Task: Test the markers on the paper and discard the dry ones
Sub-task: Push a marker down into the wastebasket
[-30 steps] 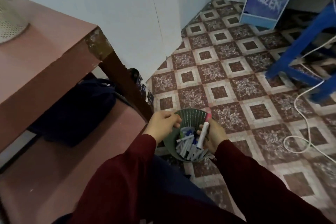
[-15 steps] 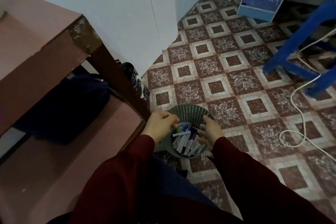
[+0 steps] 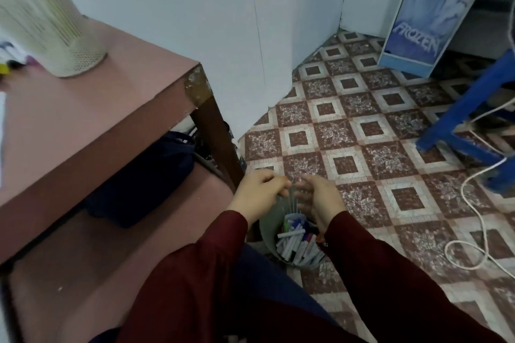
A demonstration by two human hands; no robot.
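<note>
Head view, left to right: a cream mesh holder (image 3: pixel 55 28) stands on the pink tabletop (image 3: pixel 111 97). Beside it, at the frame edge, lie blurred coloured items (image 3: pixel 7 66) (probably untested markers). A dark bag (image 3: pixel 145 175) sits on the shelf beneath.

The left hand (image 3: pixel 259 195) hovers over the green bin (image 3: pixel 266 234) on the floor, fingers curled. Motion blur makes it impossible to tell whether it holds anything. Discarded markers (image 3: pixel 295 242) lie heaped inside the bin. The right hand (image 3: pixel 320 200) hangs just beside the left, with relaxed fingers and nothing visible in it. A white cable (image 3: pixel 473 189) and a blue frame (image 3: pixel 459 131) occupy the floor at far right.

Step in hand, as judged: the discard of a dry marker is ending. The next move calls for reaching to the tabletop, picking an untested marker and drawing a stroke on the paper (not clearly in view).
</note>
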